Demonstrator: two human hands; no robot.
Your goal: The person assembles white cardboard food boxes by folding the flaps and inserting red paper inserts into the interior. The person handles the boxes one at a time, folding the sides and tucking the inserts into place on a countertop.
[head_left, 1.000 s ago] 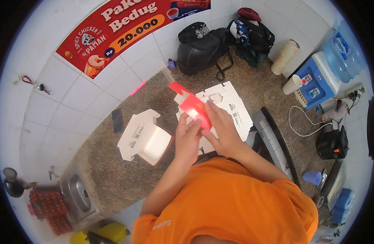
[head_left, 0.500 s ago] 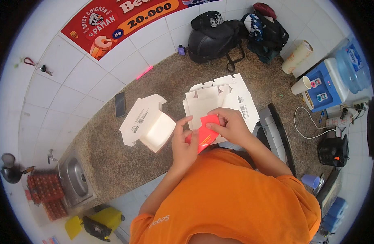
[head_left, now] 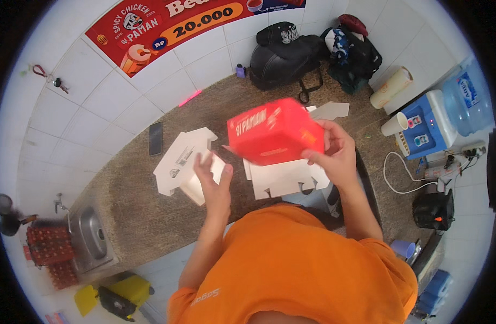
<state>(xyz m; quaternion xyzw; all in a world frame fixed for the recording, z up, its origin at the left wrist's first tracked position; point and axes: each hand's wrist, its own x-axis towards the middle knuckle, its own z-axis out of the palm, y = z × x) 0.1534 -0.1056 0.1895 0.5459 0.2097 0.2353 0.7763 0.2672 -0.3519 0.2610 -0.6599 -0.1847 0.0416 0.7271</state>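
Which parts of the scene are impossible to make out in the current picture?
In the head view:
White box: partly hidden behind the left hand.
White cardboard: middle covered by the red box.
Red box's inside: hidden by its outer walls.
Wall poster: top cut off by the picture's upper edge.

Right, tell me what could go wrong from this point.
1. The red box is held at one end by the right hand alone, so it might tip or slip.
2. The left hand overlaps the open white box in this view; if it is low enough, it could nudge that box.
3. White cardboard lies on the counter beneath the red box and might get creased if the box drops.
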